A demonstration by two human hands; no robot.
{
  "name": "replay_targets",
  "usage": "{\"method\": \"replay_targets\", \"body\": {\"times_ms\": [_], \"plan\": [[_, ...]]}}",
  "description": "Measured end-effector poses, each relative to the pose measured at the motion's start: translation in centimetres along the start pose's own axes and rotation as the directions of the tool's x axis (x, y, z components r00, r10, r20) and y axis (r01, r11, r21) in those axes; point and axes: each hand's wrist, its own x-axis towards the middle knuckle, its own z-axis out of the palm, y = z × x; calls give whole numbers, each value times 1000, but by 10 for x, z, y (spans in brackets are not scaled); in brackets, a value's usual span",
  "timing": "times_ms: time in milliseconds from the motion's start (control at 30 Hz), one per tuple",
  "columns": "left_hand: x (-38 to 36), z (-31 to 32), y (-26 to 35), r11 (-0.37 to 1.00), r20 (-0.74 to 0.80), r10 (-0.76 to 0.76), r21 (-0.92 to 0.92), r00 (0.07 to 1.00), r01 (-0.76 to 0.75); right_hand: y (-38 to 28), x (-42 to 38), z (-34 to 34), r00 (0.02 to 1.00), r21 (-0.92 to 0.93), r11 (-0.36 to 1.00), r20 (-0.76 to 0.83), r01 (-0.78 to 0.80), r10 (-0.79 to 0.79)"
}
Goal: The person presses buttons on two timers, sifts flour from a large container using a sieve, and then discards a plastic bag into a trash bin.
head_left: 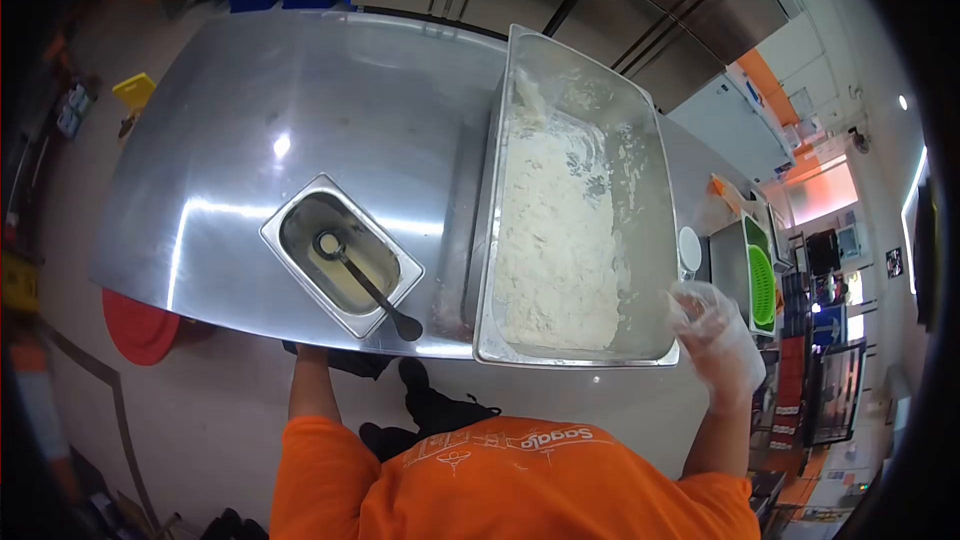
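Note:
My right hand (712,335), in a clear plastic glove, is at the near right corner of a large deep steel pan (493,240). Its fingers look bent toward the pan's rim, but motion smears them and I cannot tell whether they are closed. Pale flour (555,250) covers much of the pan's bottom, with smears up the walls. Left of the pan stands a small steel container (290,202) with yellowish liquid in it. A dark-handled ladle (372,285) leans there, its handle over the near rim. My left forearm (313,390) reaches the table's near edge, which hides the hand.
Both containers stand on a steel table (300,70). A white round cup or lid (689,250) is beside the pan's right wall. Farther right is a green basket (760,280). A red round object (140,328) shows below the table's left edge. Steel cabinets (660,10) line the far side.

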Motion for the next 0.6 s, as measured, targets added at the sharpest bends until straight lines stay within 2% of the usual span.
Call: {"method": "replay_targets", "body": {"times_ms": [67,100,133,167,200,267,333,400,467,500,533,567,600], "plan": [[-14,-6,-4,997,-138,75,31,988,-71,-7,24,-1,962,-250,930,37,270,-270],[-24,-28,-2,986,172,-159,-16,972,164,-20,46,-1,975,-152,971,153,185,-162],[-34,-70,11,917,462,-359,13,811,398,-32,69,-4,958,-59,994,277,89,-69],[-42,-114,31,882,310,-394,-135,865,451,-16,101,15,969,9,989,197,147,-146],[-65,-125,31,881,231,-383,-201,894,429,10,140,48,970,72,976,111,208,-215],[-106,-151,38,844,242,-459,-182,855,505,31,212,88,941,122,952,160,280,-297],[-148,-175,51,767,230,-573,-186,787,614,59,269,141,987,-112,981,17,161,-160],[-190,-196,65,644,228,-688,-245,689,725,115,316,212,905,-259,913,-208,315,-372],[-238,-206,80,553,185,-766,-299,616,777,128,320,267,938,-458,867,-169,198,-304],[-258,-206,87,536,189,-780,-288,596,793,133,315,294,723,-710,631,-254,311,-643],[-282,-213,94,492,168,-814,-312,557,813,144,298,312,419,-900,333,-197,282,-886],[-306,-221,100,451,146,-841,-341,521,825,92,278,282,435,-896,329,-179,299,-883],[-326,-221,104,451,148,-841,-339,520,826,56,224,250,89,-991,-45,35,-122,-995]]}}
